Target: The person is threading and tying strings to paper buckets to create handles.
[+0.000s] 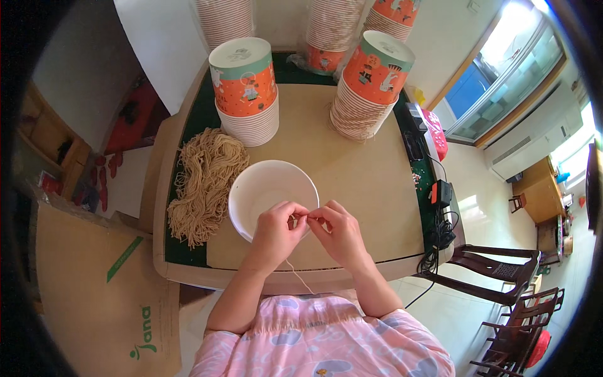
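Observation:
A white paper bucket (267, 179) stands open-topped on the table in front of me. At its near right rim, my left hand (277, 227) and my right hand (339, 231) meet, their thumbs and forefingers pinched together. A thin beige cord (298, 276) trails below the hands toward my lap; its upper part is hidden by my fingers. Whether the cord passes through the bucket's wall, I cannot tell. Left of the bucket lies a loose heap of beige cords (204, 182).
Two upside-down stacks of orange and green paper buckets, one at left (248, 91) and one at right (370, 81), stand farther back. Plastic-wrapped stacks (333, 31) are behind. Power strips and cables (442, 195) line the right edge. A large cardboard box (94, 283) and a wooden chair (493, 267) flank the table.

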A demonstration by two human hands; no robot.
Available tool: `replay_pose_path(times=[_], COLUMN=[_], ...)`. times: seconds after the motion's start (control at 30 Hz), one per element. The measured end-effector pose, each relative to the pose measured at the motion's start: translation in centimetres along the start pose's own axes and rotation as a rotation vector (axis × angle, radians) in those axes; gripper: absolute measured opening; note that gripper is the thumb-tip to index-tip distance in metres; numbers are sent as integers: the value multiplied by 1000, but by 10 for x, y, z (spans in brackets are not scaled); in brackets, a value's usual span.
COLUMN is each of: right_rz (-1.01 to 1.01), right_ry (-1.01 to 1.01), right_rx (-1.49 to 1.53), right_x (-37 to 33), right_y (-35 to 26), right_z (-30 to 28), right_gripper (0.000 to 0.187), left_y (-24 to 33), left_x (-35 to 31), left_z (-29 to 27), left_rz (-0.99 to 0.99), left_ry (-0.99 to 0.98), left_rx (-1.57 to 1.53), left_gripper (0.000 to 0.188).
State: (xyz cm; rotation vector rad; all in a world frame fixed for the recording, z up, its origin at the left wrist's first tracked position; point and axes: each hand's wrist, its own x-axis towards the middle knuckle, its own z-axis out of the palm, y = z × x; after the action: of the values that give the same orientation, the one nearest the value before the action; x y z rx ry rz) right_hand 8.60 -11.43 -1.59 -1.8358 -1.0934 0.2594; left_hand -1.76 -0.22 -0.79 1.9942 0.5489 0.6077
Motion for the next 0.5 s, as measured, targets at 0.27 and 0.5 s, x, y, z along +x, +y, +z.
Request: replay_pose_path(times=[0.27,0.5], right_rz=[-12,-25], right_ry=[1,27], right_rx=[-24,-25], right_x=[-1,0], right_y=[3,-2], right_z=[-1,3], right_gripper=[8,10], left_y=[-1,-4], left_x=[-1,-3], left_z=[-9,-9], left_rz=[-34,-114], left_ry=[9,-4], left_rx=[-24,-194], left_gripper=[8,18])
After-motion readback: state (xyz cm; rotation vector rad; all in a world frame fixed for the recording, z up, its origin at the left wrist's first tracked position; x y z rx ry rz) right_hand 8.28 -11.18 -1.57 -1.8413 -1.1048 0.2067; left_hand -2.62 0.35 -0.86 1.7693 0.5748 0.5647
